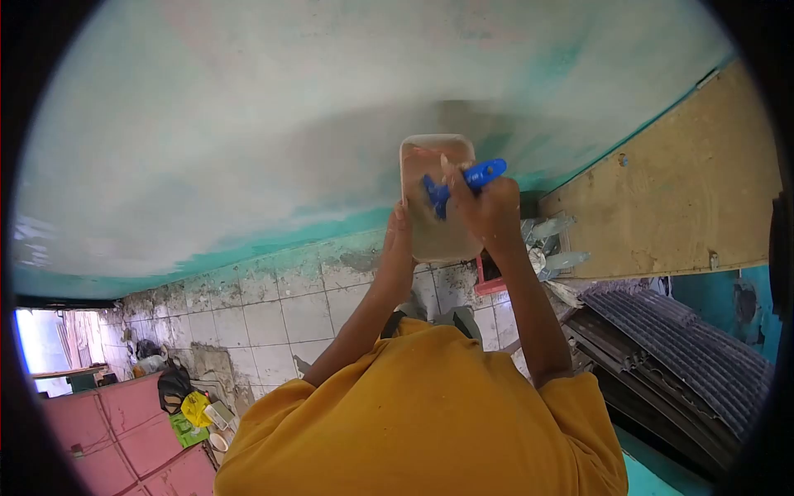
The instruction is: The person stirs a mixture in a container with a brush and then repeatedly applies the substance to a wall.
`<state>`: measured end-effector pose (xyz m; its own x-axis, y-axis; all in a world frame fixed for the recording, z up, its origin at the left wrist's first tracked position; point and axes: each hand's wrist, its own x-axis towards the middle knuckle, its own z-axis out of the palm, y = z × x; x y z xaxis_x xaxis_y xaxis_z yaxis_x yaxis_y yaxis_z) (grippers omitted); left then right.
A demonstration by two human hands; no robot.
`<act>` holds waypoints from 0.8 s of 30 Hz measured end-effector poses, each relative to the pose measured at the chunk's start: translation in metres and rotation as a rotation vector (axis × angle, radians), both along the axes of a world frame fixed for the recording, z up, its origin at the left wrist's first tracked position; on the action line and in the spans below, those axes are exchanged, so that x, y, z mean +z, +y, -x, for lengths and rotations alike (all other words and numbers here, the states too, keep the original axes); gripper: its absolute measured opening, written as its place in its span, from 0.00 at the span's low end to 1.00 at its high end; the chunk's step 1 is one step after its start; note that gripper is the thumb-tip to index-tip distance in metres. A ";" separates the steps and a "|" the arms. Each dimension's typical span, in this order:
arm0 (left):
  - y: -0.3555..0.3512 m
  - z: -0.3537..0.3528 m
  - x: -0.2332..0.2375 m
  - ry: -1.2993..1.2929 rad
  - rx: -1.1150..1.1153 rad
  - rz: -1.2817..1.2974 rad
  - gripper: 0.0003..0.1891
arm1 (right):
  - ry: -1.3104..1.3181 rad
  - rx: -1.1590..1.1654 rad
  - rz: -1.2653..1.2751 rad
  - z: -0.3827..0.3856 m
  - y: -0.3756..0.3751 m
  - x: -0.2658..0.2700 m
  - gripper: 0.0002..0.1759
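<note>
A pale rectangular tub (438, 240) is in front of my chest, close to the wall. My left hand (397, 256) grips the tub's left side, fingers along its outer wall. In my right hand (490, 213) is a blue paintbrush (485, 172), with its handle sticking out to the upper right. The head of the brush is inside the tub, over a greyish, cloudy content. Its bristles are blurred and hard to make out. A pinkish smear shows near the tub's far end.
A wall (248, 149) with patchy white and turquoise paint rises ahead. Worn white tiles (265, 321) cover the floor. Plastic bottles (562, 248) and a wooden board (678, 174) stand right, above stacked corrugated sheets (662, 339). Bags (195, 408) lie left, by a pink surface (124, 422).
</note>
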<state>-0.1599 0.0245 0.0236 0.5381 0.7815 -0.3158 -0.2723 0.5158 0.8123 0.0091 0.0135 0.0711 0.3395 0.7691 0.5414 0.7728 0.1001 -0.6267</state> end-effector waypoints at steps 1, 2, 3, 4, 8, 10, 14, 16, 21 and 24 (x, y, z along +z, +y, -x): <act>-0.002 -0.002 0.001 -0.034 -0.020 0.004 0.42 | -0.058 -0.038 0.050 -0.002 0.003 0.004 0.14; -0.003 -0.003 0.001 -0.069 -0.041 0.008 0.39 | -0.054 -0.045 0.050 -0.005 0.003 0.005 0.14; -0.002 -0.003 0.001 -0.068 -0.047 0.008 0.39 | -0.012 -0.110 0.008 -0.010 0.003 0.007 0.16; -0.001 -0.003 0.001 -0.087 -0.052 0.003 0.39 | 0.028 -0.174 -0.035 -0.015 0.001 0.009 0.19; 0.000 -0.006 0.005 -0.103 -0.073 -0.004 0.43 | 0.027 -0.173 0.087 -0.016 -0.030 0.013 0.13; -0.003 -0.011 0.002 -0.097 -0.087 -0.019 0.43 | 0.120 -0.014 0.021 -0.005 -0.036 0.008 0.13; -0.010 -0.016 0.002 -0.079 -0.116 0.005 0.42 | 0.139 -0.140 0.057 -0.007 -0.025 0.009 0.13; -0.008 -0.017 0.006 -0.103 -0.131 0.031 0.42 | 0.074 -0.259 -0.056 -0.019 -0.020 0.013 0.21; -0.002 -0.015 0.007 -0.118 -0.128 -0.035 0.43 | 0.072 -0.197 0.002 -0.016 -0.050 0.011 0.17; -0.006 -0.016 0.010 -0.084 -0.100 -0.025 0.43 | 0.138 -0.090 0.034 -0.008 -0.045 0.004 0.13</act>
<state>-0.1437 0.0181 0.0333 0.6377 0.7295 -0.2473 -0.2883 0.5238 0.8016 0.0176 -0.0317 0.0749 0.4769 0.7495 0.4592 0.6844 0.0112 -0.7291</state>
